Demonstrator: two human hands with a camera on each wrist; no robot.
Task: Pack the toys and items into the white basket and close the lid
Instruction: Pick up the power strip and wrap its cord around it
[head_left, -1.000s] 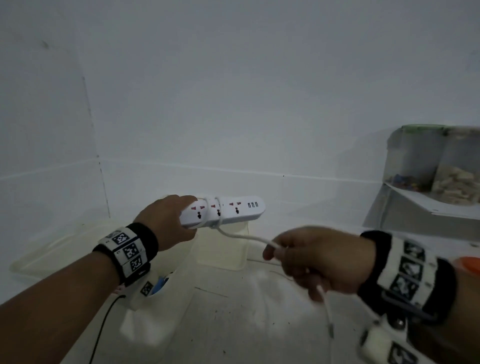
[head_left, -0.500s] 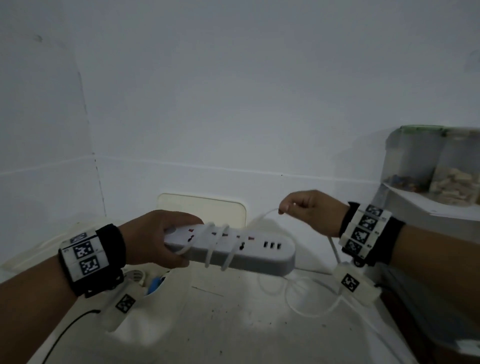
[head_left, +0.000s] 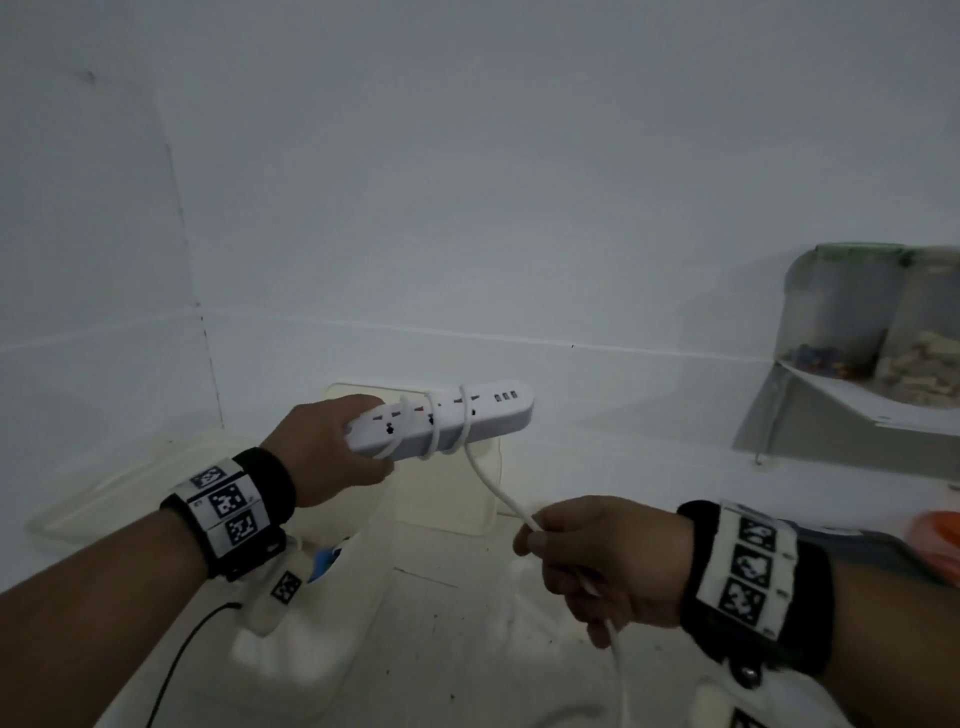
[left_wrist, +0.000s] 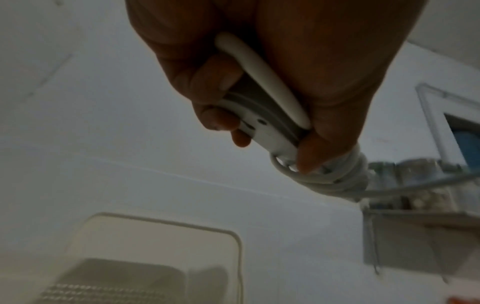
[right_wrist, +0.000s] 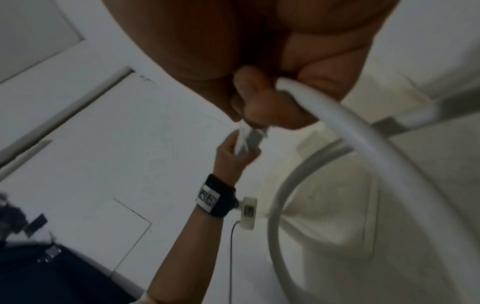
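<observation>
My left hand (head_left: 332, 452) grips one end of a white power strip (head_left: 488, 415), held level in the air above the white basket (head_left: 291, 639). Its white cord (head_left: 493, 483) is looped a few turns around the strip's middle. My right hand (head_left: 597, 556) holds the free cord lower and to the right, the cord running through the fist and hanging down. The left wrist view shows fingers curled round the power strip (left_wrist: 267, 131) with cord coils (left_wrist: 335, 181) beyond them. In the right wrist view the cord (right_wrist: 358, 131) arcs from my fingers. The basket lid (head_left: 452, 483) leans upright against the wall.
A cream tray or lid (head_left: 119, 499) lies at the left by the wall. A shelf (head_left: 841, 415) at the right carries clear containers (head_left: 883, 317) with small items. Something orange (head_left: 940, 540) shows at the right edge. A blue item (head_left: 324, 558) sits in the basket.
My right hand has come down and toward me from behind the strip, drawing the cord beneath it. The left hand has lifted the strip slightly and tipped its far end up.
</observation>
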